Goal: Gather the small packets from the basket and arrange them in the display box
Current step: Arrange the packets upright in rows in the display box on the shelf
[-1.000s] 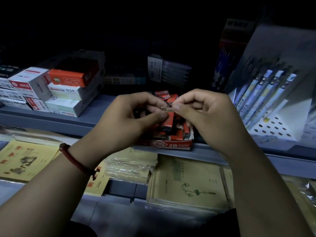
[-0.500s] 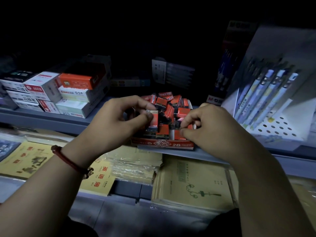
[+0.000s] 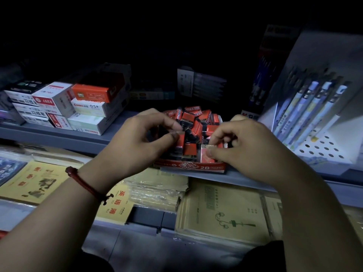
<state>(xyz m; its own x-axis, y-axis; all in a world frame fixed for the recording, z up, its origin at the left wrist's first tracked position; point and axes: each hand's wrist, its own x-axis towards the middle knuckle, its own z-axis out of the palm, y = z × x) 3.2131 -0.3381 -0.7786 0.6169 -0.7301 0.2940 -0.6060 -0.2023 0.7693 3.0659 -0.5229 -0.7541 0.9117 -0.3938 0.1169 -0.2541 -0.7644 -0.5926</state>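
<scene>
**Display box** (image 3: 189, 167): red card tray marked 2B, on the upper shelf, centre of your view. It is heaped with small red packets (image 3: 196, 122). A near row stands upright; those behind lie tumbled at all angles.

**Left hand** (image 3: 137, 146): your thumb and forefinger are curled and pinch the top of a red packet (image 3: 181, 141) standing at the left of the near row. The other fingers are tucked loosely behind.

**Right hand** (image 3: 245, 152): your thumb presses the face of a pale packet (image 3: 204, 157) marked 2B, and curled fingers close over its top. It stands in the near right corner of the box, touching its neighbour.

**Basket**: not in view, so you cannot tell whether any packets are left to fetch.

**Progress, as judged**: gathering looks largely done and arranging only just begun. One near row is forming, and the heap behind still wants squaring into rows.

**Also present**: stacked cartons (image 3: 88, 107) far left on the same shelf, a pen rack (image 3: 314, 114) at right, and notebooks (image 3: 222, 211) on the lower shelf.
</scene>
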